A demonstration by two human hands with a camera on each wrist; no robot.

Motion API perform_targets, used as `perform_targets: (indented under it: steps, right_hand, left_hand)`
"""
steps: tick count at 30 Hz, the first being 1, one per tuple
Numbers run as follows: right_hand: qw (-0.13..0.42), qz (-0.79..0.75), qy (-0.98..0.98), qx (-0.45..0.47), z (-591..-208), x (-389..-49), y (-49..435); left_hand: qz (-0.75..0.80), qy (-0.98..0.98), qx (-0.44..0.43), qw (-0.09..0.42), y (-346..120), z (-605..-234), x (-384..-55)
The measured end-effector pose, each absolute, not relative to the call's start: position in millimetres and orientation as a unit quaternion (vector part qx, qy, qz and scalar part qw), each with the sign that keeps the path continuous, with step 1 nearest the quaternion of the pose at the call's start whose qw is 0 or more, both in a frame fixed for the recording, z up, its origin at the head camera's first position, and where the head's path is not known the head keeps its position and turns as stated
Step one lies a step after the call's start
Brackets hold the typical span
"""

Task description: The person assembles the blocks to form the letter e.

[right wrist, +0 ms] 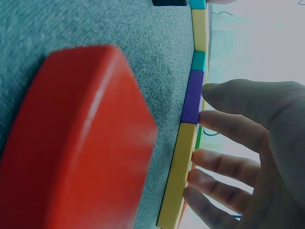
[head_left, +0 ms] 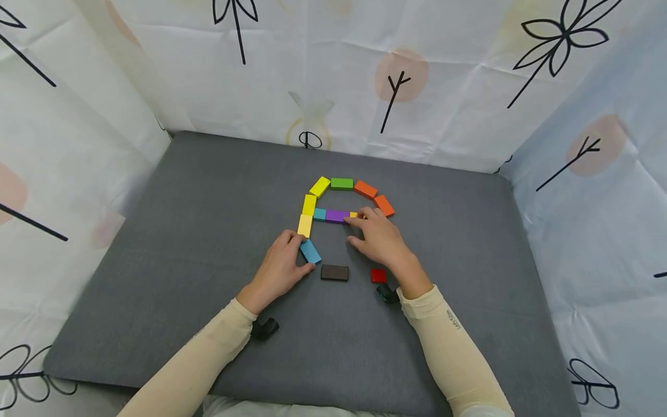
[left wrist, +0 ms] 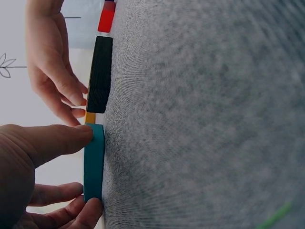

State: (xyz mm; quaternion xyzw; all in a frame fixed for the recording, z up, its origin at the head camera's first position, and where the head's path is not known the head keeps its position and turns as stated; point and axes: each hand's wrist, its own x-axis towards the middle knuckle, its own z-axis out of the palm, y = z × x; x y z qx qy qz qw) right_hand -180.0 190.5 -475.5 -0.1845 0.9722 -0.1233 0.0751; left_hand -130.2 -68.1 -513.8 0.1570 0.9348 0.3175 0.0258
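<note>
My left hand (head_left: 280, 265) pinches a blue block (head_left: 310, 252) at its two ends, between the thumb and the fingers. This block slants below a pale yellow block (head_left: 305, 226). My right hand (head_left: 381, 236) has its fingers extended over a purple block (head_left: 337, 216) and a yellow block (right wrist: 178, 176) that lies end to end with it. Its index fingertip touches near their joint, while the thumb is held apart. The hand hides most of that yellow block in the head view. A small teal block (head_left: 320, 215) adjoins the purple one.
Two yellow blocks (head_left: 310, 204), a green block (head_left: 341, 184) and two orange blocks (head_left: 366, 189) form an arch above the row. A dark brown block (head_left: 334, 273) and a red block (head_left: 378, 275) lie nearer me on the grey table (head_left: 208, 191). Patterned curtains (head_left: 333, 75) surround it.
</note>
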Motion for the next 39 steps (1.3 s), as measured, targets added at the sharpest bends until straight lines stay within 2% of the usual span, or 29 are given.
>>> perform_targets:
  steps: [14, 21, 25, 29, 34, 39]
  right_hand:
    - [0.085, -0.133, 0.973, -0.166, -474, -187, 189]
    - [0.036, -0.194, 0.968, -0.158, -470, -172, 193]
    - [-0.007, -0.243, 0.956, -0.164, -461, -149, 193]
    - [-0.021, -0.238, 0.952, -0.190, -457, -127, 191]
    - [-0.001, -0.229, 0.948, -0.222, -464, -108, 181]
    - [0.033, -0.223, 0.945, -0.238, -475, -100, 169]
  left_hand:
    - [0.313, 0.937, 0.153, 0.029, -67, -512, -132]
    - [0.304, 0.937, 0.169, 0.029, -69, -511, -129]
    - [0.293, 0.929, 0.228, -0.004, -79, -508, -125]
    - [0.249, 0.913, 0.322, -0.036, -93, -503, -123]
    - [0.185, 0.890, 0.415, -0.033, -104, -500, -124]
    - [0.161, 0.883, 0.441, -0.021, -106, -500, -125]
